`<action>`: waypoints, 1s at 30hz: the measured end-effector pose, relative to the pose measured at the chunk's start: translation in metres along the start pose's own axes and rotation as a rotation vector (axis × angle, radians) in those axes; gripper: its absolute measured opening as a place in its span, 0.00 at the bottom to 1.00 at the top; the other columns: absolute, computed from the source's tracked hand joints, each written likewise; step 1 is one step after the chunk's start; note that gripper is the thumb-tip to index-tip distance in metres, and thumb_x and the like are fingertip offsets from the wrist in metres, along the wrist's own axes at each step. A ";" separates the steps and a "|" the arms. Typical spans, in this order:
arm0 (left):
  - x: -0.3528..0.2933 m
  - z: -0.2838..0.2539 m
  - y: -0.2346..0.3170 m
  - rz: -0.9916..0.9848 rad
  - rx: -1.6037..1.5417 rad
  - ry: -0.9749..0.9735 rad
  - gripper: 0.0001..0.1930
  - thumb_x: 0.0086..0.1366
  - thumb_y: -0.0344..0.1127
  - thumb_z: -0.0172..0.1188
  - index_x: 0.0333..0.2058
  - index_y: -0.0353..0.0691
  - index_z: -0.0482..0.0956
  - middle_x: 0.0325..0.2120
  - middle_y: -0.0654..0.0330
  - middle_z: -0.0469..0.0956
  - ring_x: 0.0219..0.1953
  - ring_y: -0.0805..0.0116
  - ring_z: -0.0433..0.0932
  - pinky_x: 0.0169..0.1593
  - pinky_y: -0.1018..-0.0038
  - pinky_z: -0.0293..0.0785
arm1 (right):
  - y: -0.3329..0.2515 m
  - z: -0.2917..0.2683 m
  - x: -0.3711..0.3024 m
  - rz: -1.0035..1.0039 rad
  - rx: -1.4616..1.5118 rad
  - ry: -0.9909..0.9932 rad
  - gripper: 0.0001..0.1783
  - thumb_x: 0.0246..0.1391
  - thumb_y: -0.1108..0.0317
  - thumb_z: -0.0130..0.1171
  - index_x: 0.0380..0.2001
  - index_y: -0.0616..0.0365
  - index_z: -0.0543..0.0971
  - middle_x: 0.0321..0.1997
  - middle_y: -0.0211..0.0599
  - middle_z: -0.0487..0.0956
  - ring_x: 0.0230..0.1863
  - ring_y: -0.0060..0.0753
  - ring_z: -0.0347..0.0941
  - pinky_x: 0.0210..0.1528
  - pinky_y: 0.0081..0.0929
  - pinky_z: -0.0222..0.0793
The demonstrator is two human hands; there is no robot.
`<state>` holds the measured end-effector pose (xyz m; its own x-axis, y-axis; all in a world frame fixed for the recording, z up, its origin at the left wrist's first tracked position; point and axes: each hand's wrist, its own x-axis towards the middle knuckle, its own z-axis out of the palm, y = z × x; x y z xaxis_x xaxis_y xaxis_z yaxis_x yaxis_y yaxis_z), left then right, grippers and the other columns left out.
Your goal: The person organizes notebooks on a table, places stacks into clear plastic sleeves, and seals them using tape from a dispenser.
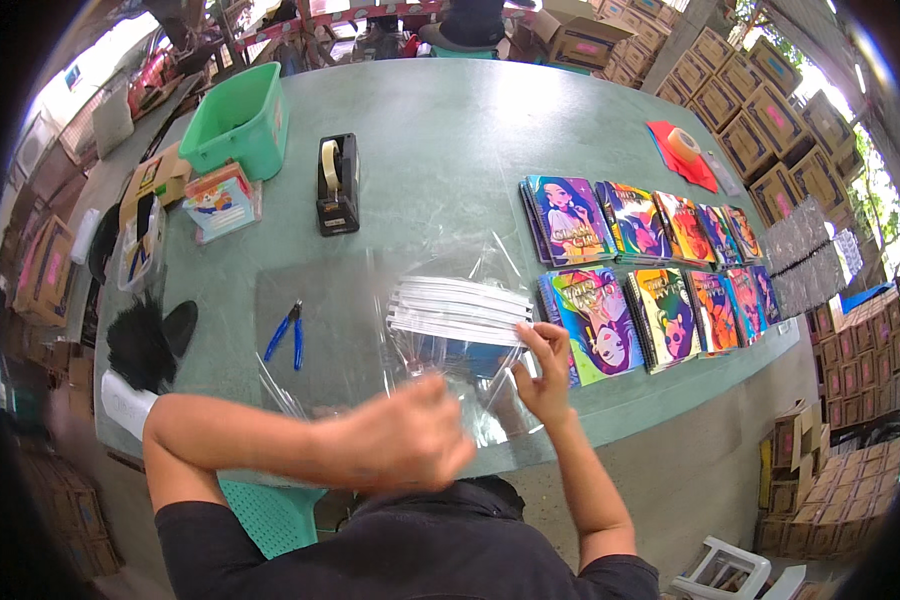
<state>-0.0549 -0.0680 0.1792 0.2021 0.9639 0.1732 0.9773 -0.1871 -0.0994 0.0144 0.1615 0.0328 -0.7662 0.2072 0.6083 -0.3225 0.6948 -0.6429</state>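
My left hand (410,432) is raised over the near side of the table and smeared by motion. It looks curled, but whether it holds anything cannot be made out. At the right end of a layered stack of white strips (458,312), my right hand (545,375) has its index fingertip against the corner, with the thumb bent and apart from it. Clear plastic film (490,262) lies around and under the stack, and something blue shows through below it. Blue-handled nippers (288,335) lie to the left, their handles spread.
Two rows of colourful spiral notebooks (595,322) stand at right. A black tape dispenser (338,185), a green bin (235,125) and packed cards (220,203) are at far left. Black bristly material (140,345) lies near the left edge; an orange tape roll (683,145) sits far right.
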 end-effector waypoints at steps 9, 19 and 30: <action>-0.016 0.001 -0.041 0.109 -0.016 -0.437 0.20 0.56 0.42 0.58 0.47 0.44 0.72 0.41 0.61 0.73 0.50 0.67 0.71 0.59 0.62 0.64 | -0.038 -0.027 0.056 -0.414 -0.376 -0.378 0.27 0.36 0.70 0.63 0.47 0.53 0.75 0.47 0.33 0.72 0.50 0.39 0.68 0.54 0.37 0.63; -0.036 0.007 -0.050 0.208 0.129 0.053 0.12 0.53 0.37 0.54 0.35 0.39 0.73 0.33 0.57 0.77 0.43 0.61 0.76 0.62 0.61 0.60 | -0.031 -0.026 0.055 -0.386 -0.331 -0.493 0.35 0.34 0.75 0.58 0.54 0.59 0.70 0.59 0.40 0.68 0.61 0.39 0.63 0.62 0.38 0.58; 0.021 -0.004 -0.118 0.053 -0.029 -0.018 0.06 0.49 0.36 0.59 0.16 0.47 0.75 0.50 0.64 0.70 0.61 0.61 0.56 0.68 0.51 0.41 | -0.041 -0.018 0.049 -0.357 -0.450 -0.479 0.29 0.43 0.75 0.51 0.54 0.61 0.70 0.60 0.42 0.68 0.63 0.39 0.62 0.64 0.39 0.56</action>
<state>-0.1657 -0.0270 0.1987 0.2527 0.9557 0.1511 0.9667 -0.2431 -0.0795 0.0002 0.1557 0.0971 -0.8488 -0.3349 0.4092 -0.4170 0.8998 -0.1286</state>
